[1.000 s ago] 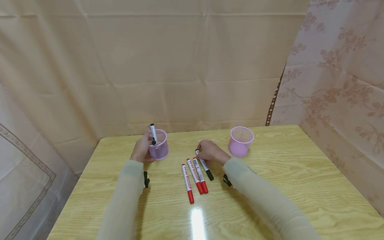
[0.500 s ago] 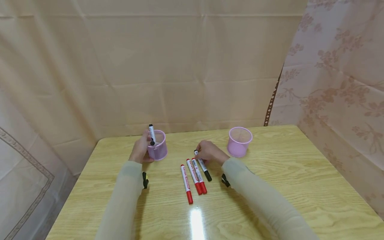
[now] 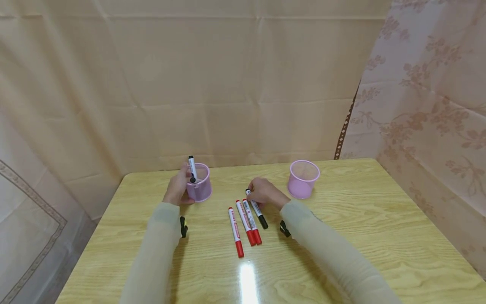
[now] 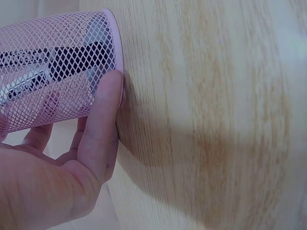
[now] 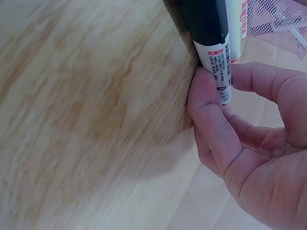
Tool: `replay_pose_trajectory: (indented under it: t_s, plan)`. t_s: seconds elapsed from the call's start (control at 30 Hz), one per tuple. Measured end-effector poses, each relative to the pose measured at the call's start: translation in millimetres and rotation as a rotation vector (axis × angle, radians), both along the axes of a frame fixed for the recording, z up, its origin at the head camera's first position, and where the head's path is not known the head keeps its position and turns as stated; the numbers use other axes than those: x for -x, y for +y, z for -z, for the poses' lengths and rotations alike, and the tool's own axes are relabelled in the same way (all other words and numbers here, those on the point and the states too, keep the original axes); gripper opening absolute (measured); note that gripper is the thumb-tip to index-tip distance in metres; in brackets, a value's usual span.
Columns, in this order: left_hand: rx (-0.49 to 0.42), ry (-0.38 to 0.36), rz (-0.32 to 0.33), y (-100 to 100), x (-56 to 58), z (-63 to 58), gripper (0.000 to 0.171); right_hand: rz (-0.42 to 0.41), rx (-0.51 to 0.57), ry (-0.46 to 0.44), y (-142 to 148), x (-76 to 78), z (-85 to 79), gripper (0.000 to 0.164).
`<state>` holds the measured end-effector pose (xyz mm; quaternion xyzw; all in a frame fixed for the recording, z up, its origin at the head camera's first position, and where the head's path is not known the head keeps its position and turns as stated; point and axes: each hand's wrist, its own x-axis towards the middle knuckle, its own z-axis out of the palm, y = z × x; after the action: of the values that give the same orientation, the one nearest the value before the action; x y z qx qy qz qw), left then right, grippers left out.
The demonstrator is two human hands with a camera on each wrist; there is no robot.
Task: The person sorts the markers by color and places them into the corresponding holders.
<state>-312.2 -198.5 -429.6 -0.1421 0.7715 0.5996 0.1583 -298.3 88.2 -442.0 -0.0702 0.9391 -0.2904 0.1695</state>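
Note:
My left hand [image 3: 176,187] holds the left pink mesh pen cup [image 3: 201,191], which stands upright at the table's back left. In the left wrist view the thumb [image 4: 101,120] presses near the cup's base rim, with other fingers partly hidden behind the mesh. Black-capped white markers [image 3: 193,168] lean inside that cup. At the table's middle, my right hand [image 3: 266,191] pinches a black-capped marker [image 3: 262,218] near its rear end, between thumb and fingers. This marker lies on the table, cap toward me. Just left of it are three red-capped markers [image 3: 235,228], two of them side by side.
A second pink mesh cup [image 3: 302,185] stands at the back right, behind the right forearm. The wooden table [image 3: 379,236] ends at a beige cloth [image 3: 228,84] at the back. A flowered cloth [image 3: 436,105] hangs on the right.

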Motion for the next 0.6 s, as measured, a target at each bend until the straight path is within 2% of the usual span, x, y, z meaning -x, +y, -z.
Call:
replay_pose_trajectory:
  t_s: [0.6]
  plan:
    - [0.008,-0.004,-0.005,-1.4,-0.4,-1.0,0.087,0.040,0.061,-0.028,0.9,1.6,1.5,0.022]
